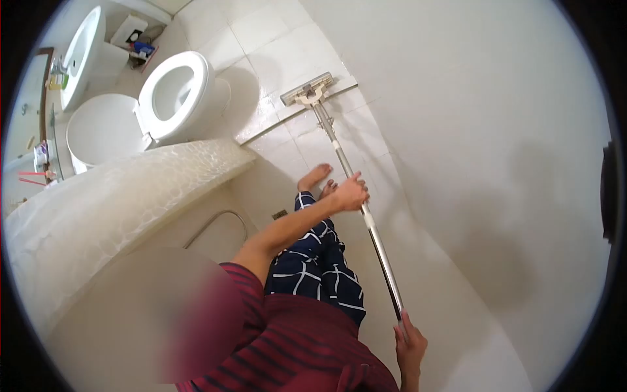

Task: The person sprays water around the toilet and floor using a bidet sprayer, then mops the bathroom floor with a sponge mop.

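A sponge mop (381, 251) with a long metal pole runs from the lower right up to the wet tiled floor. Its flat, wide head (307, 90) rests across the tiles, just beyond a raised floor strip (277, 124). Midway along the pole, my left hand (351, 193) is closed around it. Lower down, near the pole's end, my right hand (410, 343) also grips it. My bare feet (315, 176) stand on the tiles on the near side of the strip, left of the pole.
To the left stands a white toilet (201, 98) with its lid raised. A washbasin (85, 55) and a small bin with cleaning items (140, 46) are farther back. A curved, marbled wall (144, 189) borders my left; a white wall (483, 130) rises at right.
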Demonstrator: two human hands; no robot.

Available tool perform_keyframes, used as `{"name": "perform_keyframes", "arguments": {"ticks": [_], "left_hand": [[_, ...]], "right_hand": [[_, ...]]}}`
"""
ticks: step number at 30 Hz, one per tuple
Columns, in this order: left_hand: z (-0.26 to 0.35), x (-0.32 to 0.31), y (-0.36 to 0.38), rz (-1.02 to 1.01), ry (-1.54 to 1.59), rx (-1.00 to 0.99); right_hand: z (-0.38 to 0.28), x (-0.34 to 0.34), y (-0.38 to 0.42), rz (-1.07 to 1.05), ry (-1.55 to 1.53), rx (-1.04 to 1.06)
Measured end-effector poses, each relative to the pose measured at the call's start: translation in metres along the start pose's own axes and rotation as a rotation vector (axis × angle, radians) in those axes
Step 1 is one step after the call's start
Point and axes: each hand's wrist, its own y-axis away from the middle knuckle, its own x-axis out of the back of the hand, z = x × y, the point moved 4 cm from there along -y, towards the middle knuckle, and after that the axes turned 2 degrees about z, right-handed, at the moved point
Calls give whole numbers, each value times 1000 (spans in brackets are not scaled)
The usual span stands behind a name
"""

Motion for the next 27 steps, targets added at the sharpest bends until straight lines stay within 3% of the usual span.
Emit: {"name": "perform_keyframes", "arguments": {"ticks": [2, 5, 6, 11, 13, 14, 16, 17, 19, 22, 26, 27], "left_hand": [[24, 22, -5, 93, 133, 7], [61, 23, -21, 139, 246, 20], [64, 23, -32, 146, 240, 26], [60, -49, -77, 104, 44, 29], [50, -49, -107, -103, 99, 86], [51, -48, -112, -99, 65, 100], [45, -62, -116, -89, -7, 126], [33, -75, -115, -116, -25, 287], [39, -93, -119, -254, -85, 371], [84, -145, -123, -332, -123, 287], [187, -195, -111, -469, 11, 122], [208, -202, -105, -529, 31, 55]], "right_hand": [[12, 18, 24, 103, -118, -30], [22, 46, 46, 73, -197, -128], [27, 57, 41, 91, -242, -72], [68, 60, -18, 125, -97, -106], [92, 73, -36, 159, -191, -163], [100, 77, -37, 178, -240, -200], [97, 87, -42, 75, -184, -298], [98, 90, -43, 16, -160, -341], [107, 90, -40, 55, 14, -278], [132, 74, -9, 45, 65, -366], [163, 70, 65, 22, 20, -465], [166, 60, 84, 51, -94, -546]]}}
